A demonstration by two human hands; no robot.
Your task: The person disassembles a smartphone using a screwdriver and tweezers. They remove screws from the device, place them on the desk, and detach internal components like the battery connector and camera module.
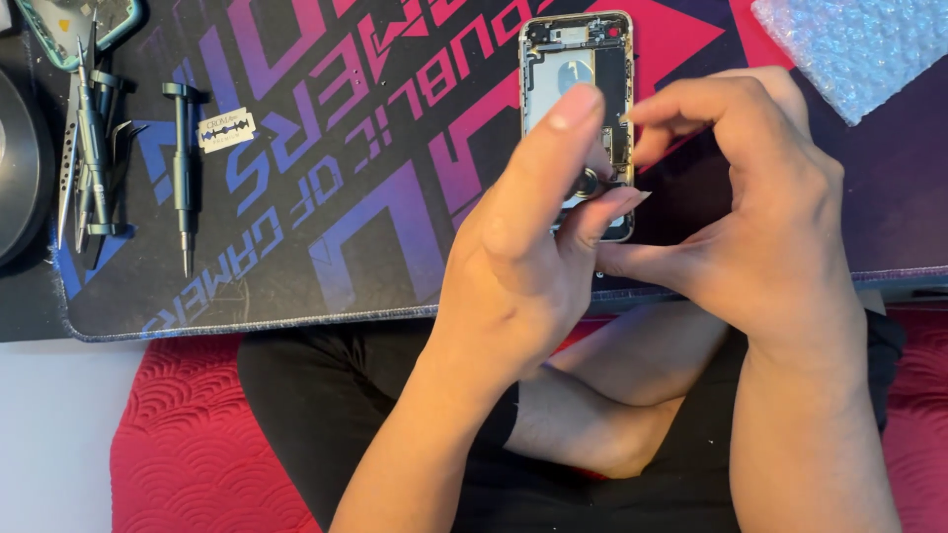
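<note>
Bare left hand [523,257] over the mat's near edge, index finger stretched up and forward, thumb and middle finger drawn together on a small round dark part [590,184] — pinched, held right above the lower half of the opened phone [578,74]. Right hand [760,212] just beside, fingers curled in, thumb reaching left to meet the left fingertips; whether anything sits in its grip, can't tell — fingers hide it. Both hands touching at the tips, approx. over the phone's bottom end.

Phone lying back-open on the mat, upright w/ its top toward the far edge, metal frame light-coloured, pale plates and dark boards showing inside; lower part hidden behind the fingers.

Under it all, a dark desk mat [326,197] w/ large pink, purple and blue lettering. Well apart to the left: a dark precision screwdriver [182,178] lying tip toward the near edge, a flat razor blade [226,129] just beside it, and further left a bundle of tweezers and slim tools [89,148]. Teal-rimmed case [74,30] at far-left corner, partly cut off. Bubble wrap [859,49] at far right.

Below the mat: crossed legs in black shorts [326,415], seated on a red textured cushion [188,444].
</note>
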